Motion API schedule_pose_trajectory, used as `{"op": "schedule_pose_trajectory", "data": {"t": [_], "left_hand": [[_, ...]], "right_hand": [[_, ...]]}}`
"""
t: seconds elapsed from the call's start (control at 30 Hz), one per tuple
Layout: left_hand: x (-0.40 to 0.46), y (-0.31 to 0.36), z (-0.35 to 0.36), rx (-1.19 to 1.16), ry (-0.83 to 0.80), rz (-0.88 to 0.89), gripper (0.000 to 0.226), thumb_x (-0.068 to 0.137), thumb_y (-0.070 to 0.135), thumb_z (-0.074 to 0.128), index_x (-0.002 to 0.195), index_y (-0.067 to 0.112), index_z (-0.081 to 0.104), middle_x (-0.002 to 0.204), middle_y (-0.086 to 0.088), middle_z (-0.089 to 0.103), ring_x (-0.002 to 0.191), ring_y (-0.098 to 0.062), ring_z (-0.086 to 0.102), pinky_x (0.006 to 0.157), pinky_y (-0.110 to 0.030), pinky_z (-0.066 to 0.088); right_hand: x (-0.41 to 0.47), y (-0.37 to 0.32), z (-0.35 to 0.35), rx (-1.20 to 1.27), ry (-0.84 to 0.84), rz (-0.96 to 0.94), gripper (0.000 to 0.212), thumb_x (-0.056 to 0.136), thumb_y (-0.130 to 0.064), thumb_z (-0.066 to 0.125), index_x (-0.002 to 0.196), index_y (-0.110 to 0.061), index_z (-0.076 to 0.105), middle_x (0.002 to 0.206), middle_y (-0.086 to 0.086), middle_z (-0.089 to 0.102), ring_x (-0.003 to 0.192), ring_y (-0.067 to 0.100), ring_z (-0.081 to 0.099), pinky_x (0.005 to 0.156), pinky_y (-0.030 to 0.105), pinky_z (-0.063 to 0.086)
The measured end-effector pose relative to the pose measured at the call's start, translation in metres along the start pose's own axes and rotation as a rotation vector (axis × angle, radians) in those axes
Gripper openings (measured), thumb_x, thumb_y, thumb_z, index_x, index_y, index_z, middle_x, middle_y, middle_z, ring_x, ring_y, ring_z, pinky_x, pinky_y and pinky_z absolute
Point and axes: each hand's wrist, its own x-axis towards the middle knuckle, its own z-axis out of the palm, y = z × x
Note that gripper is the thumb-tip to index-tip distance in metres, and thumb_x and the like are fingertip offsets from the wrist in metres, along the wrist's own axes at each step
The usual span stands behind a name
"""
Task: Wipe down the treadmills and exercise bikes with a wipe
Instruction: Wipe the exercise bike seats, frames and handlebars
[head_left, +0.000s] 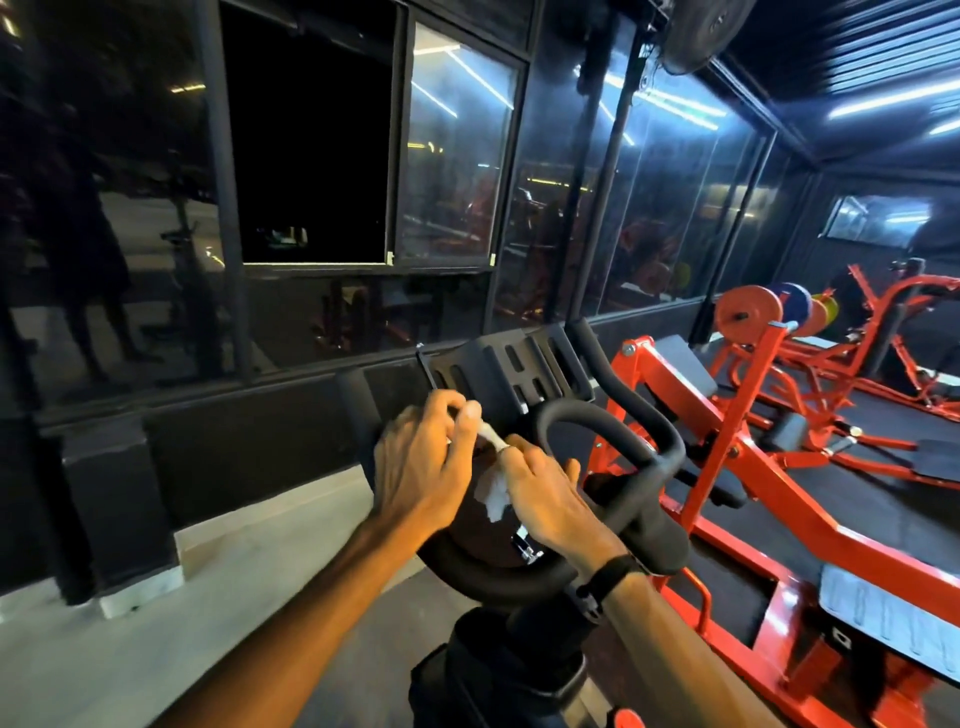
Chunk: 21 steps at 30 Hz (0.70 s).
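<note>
A black exercise bike stands right in front of me, its looped handlebar (618, 421) and slotted console plate (511, 364) at the centre of the head view. A white wipe (493, 491) is stretched between both hands above the handlebar's middle. My left hand (421, 467) pinches the wipe's upper end between thumb and fingers. My right hand (545, 499), with a black band on the wrist, grips the bunched lower part. The bike's stem (498, 670) drops out of view below my forearms.
Orange-red weight machines (748, 447) with plates (748, 312) crowd the right side, close to the bike. Dark glass windows (457, 150) and a low black wall (208, 447) run ahead. A black block (119, 499) stands on the grey floor (156, 649) at left.
</note>
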Motion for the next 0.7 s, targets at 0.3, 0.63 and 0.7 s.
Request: {"op": "schedule_pose_trajectory", "data": {"t": [0.3,0.63,0.7], "left_hand": [[0.027,-0.031,0.006,0.239,0.068,0.036,0.046,0.077,0.022,0.035,0.114,0.006,0.056,0.109,-0.015,0.061,0.112,-0.034,0.055,0.082,-0.045,0.053],[0.025,-0.030,0.004,0.169,0.083,0.030,0.054,0.078,0.024,0.030,0.124,0.005,0.050,0.114,-0.014,0.059,0.110,-0.033,0.057,0.080,-0.043,0.056],[0.024,-0.030,0.005,0.171,0.087,0.038,0.052,0.078,0.022,0.031,0.124,0.005,0.050,0.112,-0.014,0.059,0.107,-0.033,0.057,0.077,-0.042,0.055]], "right_hand": [[0.095,-0.020,-0.001,0.172,0.295,-0.108,0.022,0.082,-0.017,0.081,0.101,-0.008,0.074,0.096,0.006,0.073,0.089,0.016,0.067,0.079,0.031,0.054],[0.080,-0.009,0.023,-0.054,0.338,-0.489,0.025,0.087,0.000,0.068,0.067,-0.015,0.065,0.060,-0.022,0.048,0.058,-0.011,0.051,0.060,0.004,0.030],[0.066,0.000,0.020,-0.171,0.282,-0.492,0.022,0.084,0.001,0.068,0.069,-0.016,0.066,0.063,-0.018,0.054,0.060,-0.008,0.050,0.064,0.008,0.030]]}}
